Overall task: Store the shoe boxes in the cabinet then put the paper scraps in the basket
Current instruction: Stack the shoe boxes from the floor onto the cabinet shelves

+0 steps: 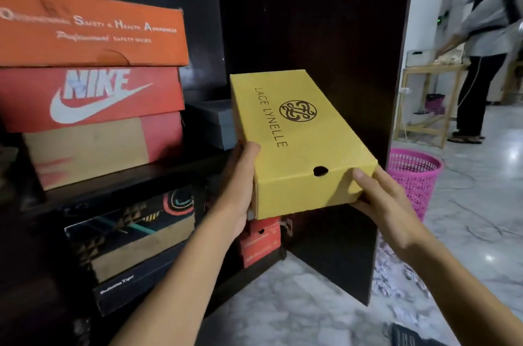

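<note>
I hold a yellow shoe box (300, 142) marked LACE LYNELLE in front of the dark cabinet (311, 20), level with its upper shelf. My left hand (240, 190) grips the box's left near corner. My right hand (387, 204) holds its right near corner from below. On the shelf stand an orange box (90, 31), a red Nike box (93, 96) and a grey box (212, 122). A pink mesh basket (413, 175) stands on the floor right of the open cabinet door (334, 246). Paper scraps (396, 277) lie on the floor beside the door.
The lower shelf holds a black patterned box (130, 229), a black box (130, 292) and a small red box (260, 241). A person (481, 57) stands at a wooden table (424, 108) at the back right. Cables run over the marble floor (481, 204).
</note>
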### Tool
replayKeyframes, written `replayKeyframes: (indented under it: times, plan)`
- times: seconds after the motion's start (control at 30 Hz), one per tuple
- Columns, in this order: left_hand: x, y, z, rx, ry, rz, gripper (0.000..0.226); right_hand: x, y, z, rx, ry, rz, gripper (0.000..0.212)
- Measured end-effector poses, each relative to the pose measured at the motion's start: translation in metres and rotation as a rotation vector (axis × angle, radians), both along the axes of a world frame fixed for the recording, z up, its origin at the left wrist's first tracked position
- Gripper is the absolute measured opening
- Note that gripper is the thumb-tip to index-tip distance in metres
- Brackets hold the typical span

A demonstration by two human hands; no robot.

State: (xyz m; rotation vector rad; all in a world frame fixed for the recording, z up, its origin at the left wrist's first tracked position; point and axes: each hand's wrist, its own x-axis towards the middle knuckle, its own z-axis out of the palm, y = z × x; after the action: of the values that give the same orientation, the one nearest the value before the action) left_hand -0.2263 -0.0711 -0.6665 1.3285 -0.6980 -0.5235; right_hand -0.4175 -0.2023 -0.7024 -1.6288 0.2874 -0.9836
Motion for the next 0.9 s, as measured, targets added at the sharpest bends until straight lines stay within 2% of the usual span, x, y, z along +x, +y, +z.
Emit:
replayKeyframes:
  times: [0.07, 0.23, 0.4, 0.47, 0.53, 0.6, 0.7, 0.8, 0.83, 0.9]
  plan:
    - [0.012, -0.01, 0.023, -0.016, 0.012, 0.03, 0.058, 0.017, -0.004, 0.021, -0.028, -0.04, -0.038, 0.041]
    - [0.049, -0.037, 0.075, -0.035, 0.112, 0.073, 0.057, 0.071, -0.03, 0.074, -0.065, -0.082, -0.176, 0.036]
    - [0.088, -0.059, 0.119, 0.003, 0.195, 0.095, 0.059, 0.121, -0.053, 0.117, -0.077, -0.035, -0.264, 0.004]
    - [0.106, -0.065, 0.134, 0.028, 0.215, 0.112, 0.06, 0.143, -0.061, 0.134, -0.099, 0.039, -0.293, 0.007]
    - [0.124, -0.07, 0.145, 0.053, 0.251, 0.105, 0.063, 0.165, -0.073, 0.143, -0.11, 0.101, -0.317, 0.026]
    - [0.141, -0.074, 0.149, 0.083, 0.284, 0.087, 0.078, 0.185, -0.08, 0.148, -0.099, 0.165, -0.369, 0.051]
    - [0.162, -0.085, 0.139, 0.123, 0.273, 0.083, 0.098, 0.212, -0.091, 0.146, -0.069, 0.22, -0.393, 0.06]
    - [0.172, -0.094, 0.125, 0.192, 0.046, 0.152, 0.117, 0.231, -0.101, 0.146, -0.039, 0.28, -0.435, 0.07]
    - [0.169, -0.094, 0.123, 0.189, -0.064, 0.164, 0.116, 0.236, -0.105, 0.147, -0.021, 0.269, -0.455, 0.07]
    - [0.163, -0.095, 0.119, 0.123, -0.243, 0.192, 0.1, 0.245, -0.107, 0.146, -0.007, 0.247, -0.508, 0.066]
